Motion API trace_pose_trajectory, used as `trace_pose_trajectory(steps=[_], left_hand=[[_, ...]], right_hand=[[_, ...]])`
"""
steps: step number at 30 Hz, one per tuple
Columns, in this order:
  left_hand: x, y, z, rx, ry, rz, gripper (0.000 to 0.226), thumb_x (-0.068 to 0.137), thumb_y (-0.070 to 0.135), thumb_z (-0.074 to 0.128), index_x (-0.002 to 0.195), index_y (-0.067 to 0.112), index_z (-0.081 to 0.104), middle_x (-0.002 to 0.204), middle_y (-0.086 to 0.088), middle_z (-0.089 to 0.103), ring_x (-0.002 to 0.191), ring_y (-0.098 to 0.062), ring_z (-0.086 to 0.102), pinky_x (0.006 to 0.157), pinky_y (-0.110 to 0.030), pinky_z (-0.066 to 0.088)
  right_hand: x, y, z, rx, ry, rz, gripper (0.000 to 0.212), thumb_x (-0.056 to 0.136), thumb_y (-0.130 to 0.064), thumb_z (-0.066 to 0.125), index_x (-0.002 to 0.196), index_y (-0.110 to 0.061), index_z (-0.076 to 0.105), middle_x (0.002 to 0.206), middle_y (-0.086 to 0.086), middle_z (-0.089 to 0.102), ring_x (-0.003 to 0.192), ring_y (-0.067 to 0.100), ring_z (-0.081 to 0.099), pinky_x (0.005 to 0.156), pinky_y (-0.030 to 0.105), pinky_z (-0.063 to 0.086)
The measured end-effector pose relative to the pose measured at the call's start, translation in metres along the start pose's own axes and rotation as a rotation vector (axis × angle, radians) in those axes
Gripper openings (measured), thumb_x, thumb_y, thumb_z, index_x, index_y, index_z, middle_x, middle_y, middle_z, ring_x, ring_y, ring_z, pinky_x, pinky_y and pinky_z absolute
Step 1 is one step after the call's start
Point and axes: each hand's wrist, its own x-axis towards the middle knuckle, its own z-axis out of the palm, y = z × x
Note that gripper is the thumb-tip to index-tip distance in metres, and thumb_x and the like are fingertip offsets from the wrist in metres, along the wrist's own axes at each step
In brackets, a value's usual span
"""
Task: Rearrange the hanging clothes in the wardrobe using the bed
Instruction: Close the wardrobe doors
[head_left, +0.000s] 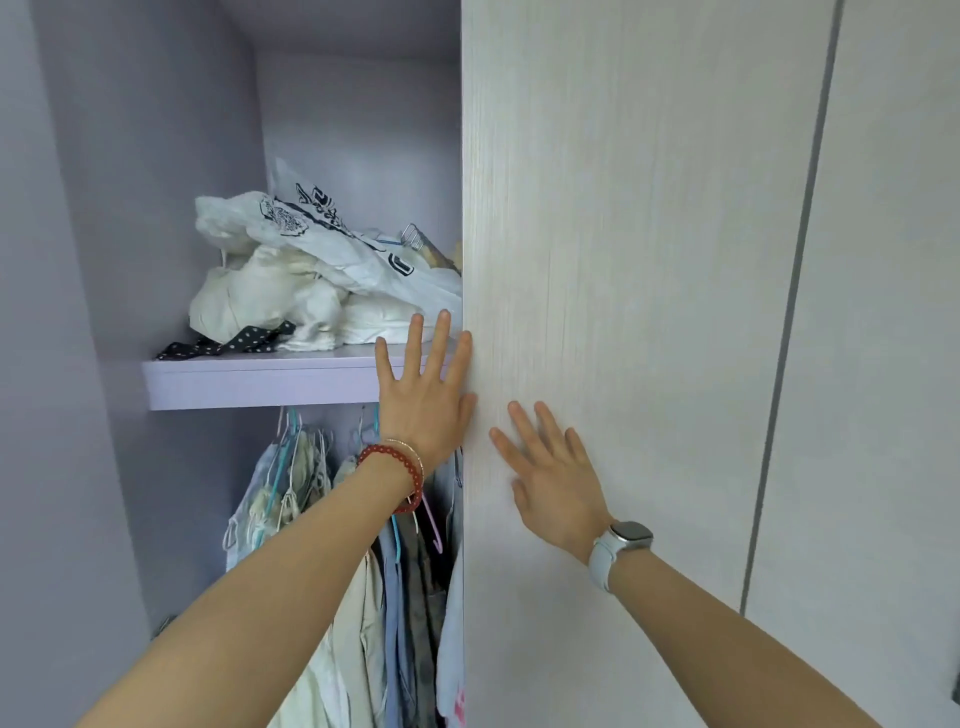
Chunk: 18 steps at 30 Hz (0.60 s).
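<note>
We are reaching both arms forward: our left hand (423, 395) is lying flat, fingers spread, at the wardrobe door (623, 312) edge; our right hand (550, 478) is pressing flat on its face. The hanging clothes (363, 597) are hanging below the shelf (249, 379).

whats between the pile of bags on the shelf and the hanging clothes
In the head view, only the lilac shelf board separates the bags above from the hanging clothes below.

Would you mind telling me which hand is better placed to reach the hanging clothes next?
Probably the left hand: it lies open at the pale wooden sliding door's edge, directly above the hanging clothes. The right hand presses flat on the door's face.
</note>
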Motion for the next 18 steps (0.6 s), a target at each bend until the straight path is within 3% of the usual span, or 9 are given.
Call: trace_pose_trajectory(steps=[2, 4, 5, 7, 9, 10, 13, 16, 18], left_hand=[[0.004, 0.003, -0.004, 0.053, -0.078, -0.020, 0.067, 0.095, 0.046, 0.031, 0.148, 0.021, -0.003, 0.155, -0.008, -0.015, 0.141, -0.032, -0.014, 0.108, -0.061, -0.005], [0.003, 0.004, -0.013, 0.094, -0.119, -0.016, 0.067, 0.096, 0.046, 0.030, 0.147, 0.023, -0.007, 0.154, -0.007, -0.017, 0.140, -0.031, -0.017, 0.107, -0.061, -0.006], [0.002, 0.003, -0.018, 0.094, -0.132, -0.019, 0.066, 0.095, 0.046, 0.031, 0.147, 0.023, -0.004, 0.155, -0.008, -0.015, 0.141, -0.031, -0.016, 0.107, -0.061, -0.006], [-0.003, -0.003, -0.030, 0.050, -0.104, -0.033, 0.059, 0.094, 0.041, 0.036, 0.146, 0.020, 0.017, 0.156, -0.010, -0.001, 0.142, -0.030, -0.005, 0.109, -0.060, -0.002], [-0.020, -0.012, -0.044, -0.010, 0.005, -0.050, 0.043, 0.089, 0.033, 0.041, 0.126, 0.013, 0.053, 0.146, -0.015, 0.034, 0.137, -0.031, 0.028, 0.107, -0.057, 0.020], [-0.031, -0.018, -0.053, -0.043, 0.054, -0.076, 0.040, 0.084, 0.031, 0.040, 0.110, 0.011, 0.064, 0.135, -0.016, 0.049, 0.126, -0.031, 0.044, 0.101, -0.055, 0.032], [-0.077, -0.042, -0.084, -0.110, 0.108, -0.159, 0.041, 0.079, 0.030, 0.037, 0.095, 0.011, 0.069, 0.115, -0.013, 0.062, 0.106, -0.030, 0.060, 0.090, -0.051, 0.043], [-0.133, -0.069, -0.124, -0.093, 0.179, -0.219, 0.036, 0.082, 0.028, 0.040, 0.096, 0.012, 0.069, 0.101, -0.005, 0.068, 0.093, -0.027, 0.063, 0.089, -0.037, 0.041], [-0.174, -0.086, -0.153, -0.006, 0.235, -0.260, 0.031, 0.084, 0.026, 0.041, 0.091, 0.014, 0.069, 0.089, 0.000, 0.069, 0.087, -0.024, 0.063, 0.090, -0.035, 0.035]], right_hand=[[0.004, -0.001, -0.004, 0.048, -0.004, -0.035, 0.067, 0.074, -0.025, 0.069, 0.135, -0.023, 0.044, 0.151, 0.008, 0.026, 0.137, 0.037, 0.025, 0.097, 0.057, 0.039], [0.004, 0.000, -0.007, 0.135, -0.050, -0.029, 0.057, 0.091, -0.024, 0.045, 0.144, -0.024, 0.024, 0.156, 0.003, -0.004, 0.142, 0.030, -0.007, 0.112, 0.051, 0.015], [0.004, 0.000, -0.009, 0.191, -0.053, -0.008, 0.052, 0.094, -0.023, 0.038, 0.144, -0.024, 0.023, 0.156, 0.000, -0.007, 0.142, 0.026, -0.010, 0.113, 0.046, 0.010], [0.002, -0.006, -0.017, 0.336, 0.005, 0.028, 0.045, 0.093, -0.021, 0.035, 0.138, -0.020, 0.037, 0.153, 0.005, 0.017, 0.142, 0.026, 0.009, 0.112, 0.041, 0.019], [0.003, -0.019, -0.026, 0.456, 0.108, 0.020, 0.042, 0.085, -0.021, 0.034, 0.119, -0.015, 0.059, 0.128, 0.009, 0.054, 0.123, 0.032, 0.046, 0.098, 0.045, 0.041], [0.002, -0.025, -0.028, 0.507, 0.175, 0.000, 0.042, 0.081, -0.023, 0.034, 0.108, -0.014, 0.065, 0.112, 0.006, 0.063, 0.108, 0.032, 0.057, 0.089, 0.045, 0.046], [-0.006, -0.059, -0.041, 0.655, 0.298, -0.070, 0.039, 0.081, -0.026, 0.036, 0.100, -0.014, 0.067, 0.091, 0.001, 0.067, 0.089, 0.023, 0.060, 0.083, 0.044, 0.046], [-0.022, -0.103, -0.052, 0.788, 0.383, -0.213, 0.034, 0.084, -0.023, 0.039, 0.103, -0.015, 0.066, 0.094, -0.001, 0.066, 0.096, 0.012, 0.049, 0.092, 0.045, 0.036], [-0.034, -0.137, -0.059, 0.881, 0.424, -0.327, 0.032, 0.084, -0.020, 0.041, 0.103, -0.013, 0.066, 0.097, -0.001, 0.065, 0.100, 0.011, 0.049, 0.095, 0.040, 0.032]])
